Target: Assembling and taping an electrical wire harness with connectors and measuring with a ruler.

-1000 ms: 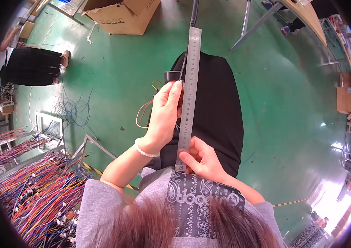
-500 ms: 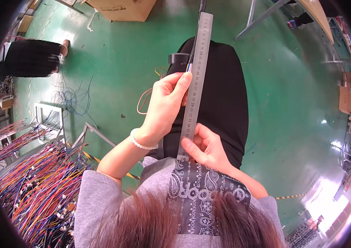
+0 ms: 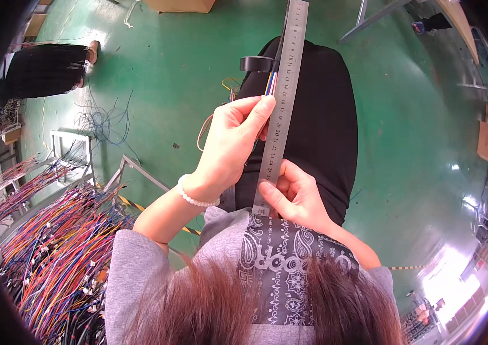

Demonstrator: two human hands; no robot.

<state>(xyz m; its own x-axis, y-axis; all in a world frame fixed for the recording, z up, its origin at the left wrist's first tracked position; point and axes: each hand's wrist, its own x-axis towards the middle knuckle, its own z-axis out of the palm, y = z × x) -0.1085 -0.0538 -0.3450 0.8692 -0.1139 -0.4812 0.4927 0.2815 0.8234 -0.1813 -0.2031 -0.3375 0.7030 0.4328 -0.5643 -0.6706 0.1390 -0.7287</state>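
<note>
A long steel ruler lies lengthwise over my lap, its near end at my chest. My right hand grips it near that end, thumb on top. My left hand pinches a bundle of thin wires, with blue, yellow and white strands showing beside the ruler's left edge. Beyond the fingers the wires run into a dark sheathed cable alongside the ruler. A roll of black tape sits by the cable where the strands come out. The wires' near ends are mostly hidden under my left hand.
Heaps of coloured wires lie on a rack at the lower left. A metal frame stands beside them. A cardboard box is at the far edge, and a table at the far right. Another person's dark-clothed legs show at left.
The view has shifted slightly, so my lap and the ruler sit a little higher and further right. More of the coloured strands now shows beyond my left fingertips. Both hands keep their grips.
</note>
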